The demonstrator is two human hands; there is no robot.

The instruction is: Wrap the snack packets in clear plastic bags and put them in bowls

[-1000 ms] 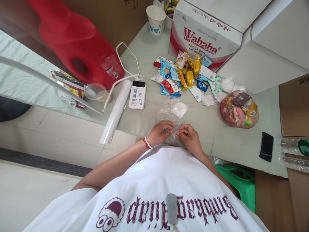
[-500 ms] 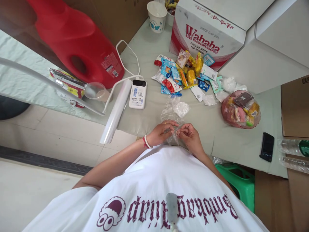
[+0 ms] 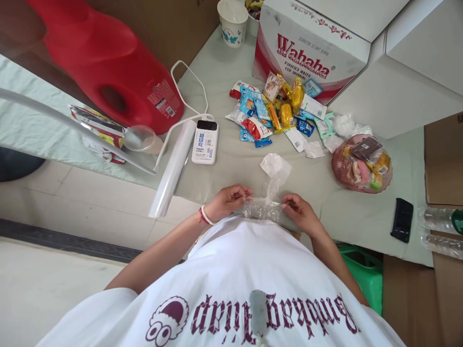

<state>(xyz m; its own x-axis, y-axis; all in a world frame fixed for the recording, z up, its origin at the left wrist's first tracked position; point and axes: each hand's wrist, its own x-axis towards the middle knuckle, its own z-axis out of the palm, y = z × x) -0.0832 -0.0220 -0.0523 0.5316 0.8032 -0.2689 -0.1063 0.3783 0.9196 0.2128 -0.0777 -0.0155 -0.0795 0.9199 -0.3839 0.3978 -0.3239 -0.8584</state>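
Note:
A clear plastic bag (image 3: 263, 208) is stretched between my two hands at the near edge of the table (image 3: 231, 164), close to my white shirt. My left hand (image 3: 227, 201), with a beaded bracelet at the wrist, pinches the bag's left end. My right hand (image 3: 301, 212) pinches its right end. A crumpled clear bag (image 3: 275, 168) lies on the table just beyond them. Farther back is a heap of several small snack packets (image 3: 272, 114).
A filled bag of snacks (image 3: 361, 165) sits at the right, a black phone (image 3: 401, 220) beyond it. A white power bank (image 3: 204, 141) with cable, a roll of clear bags (image 3: 173, 166), a red jug (image 3: 108, 67), a paper cup (image 3: 231, 21) and a Wahaha box (image 3: 307, 48) stand behind.
My hands were close together on the bag; they have drawn apart and pulled it taut sideways, nearer my body.

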